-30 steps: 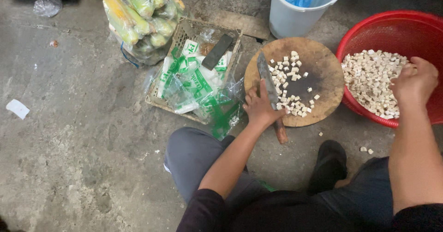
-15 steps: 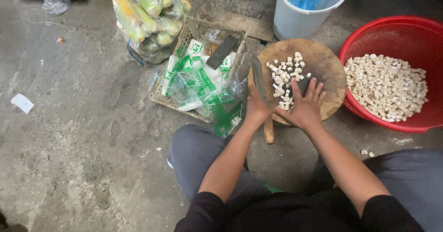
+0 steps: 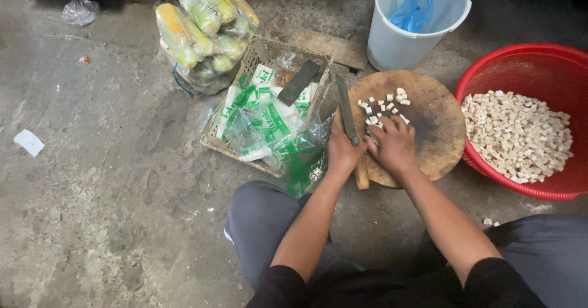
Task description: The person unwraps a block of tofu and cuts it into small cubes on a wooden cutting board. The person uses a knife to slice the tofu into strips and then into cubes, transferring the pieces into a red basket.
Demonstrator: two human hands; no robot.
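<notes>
Down on the concrete floor (image 3: 92,161): left hand (image 3: 344,152) closed round the handle of a long knife (image 3: 346,111), blade flat along the left edge of the round wooden chopping board (image 3: 438,130). Right hand (image 3: 395,146) cupped, palm down, over white cubes (image 3: 383,107) at the board's near-left part. Red basin (image 3: 527,60) just right of the board, well filled with cubes. Only a small scatter left on the board. Packets waiting in the wicker tray (image 3: 269,121) at left.
</notes>
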